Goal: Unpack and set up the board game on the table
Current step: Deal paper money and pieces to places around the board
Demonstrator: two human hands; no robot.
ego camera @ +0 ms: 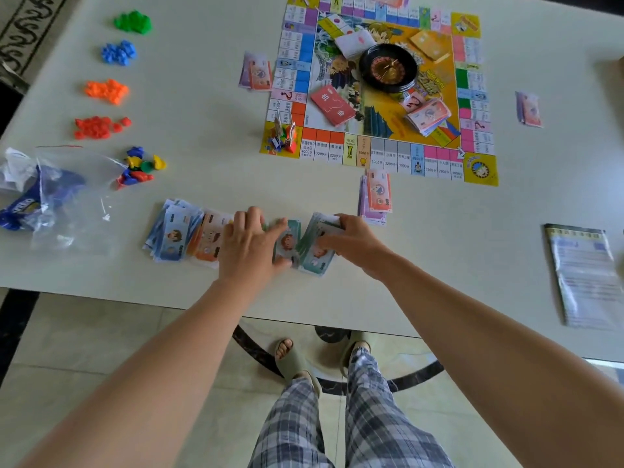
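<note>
A: Where is the paper money [172, 234] now?

B: It lies in fanned piles on the tabletop [202, 96], near the front edge and apart from the game board [388, 157]. The left hand [250, 244] rests flat on the notes, fingers almost straight, with nothing in its grip. The right hand [354, 238] seems to curl its grip around the far end of the green pile [317, 261], but the blur hides the fingertips.

A: How will the notes handle?

B: I judge them light, thin and floppy, and they slide easily on each other. It is better to press 1 pile flat, square it, then pinch its whole thickness at a short end.
</note>
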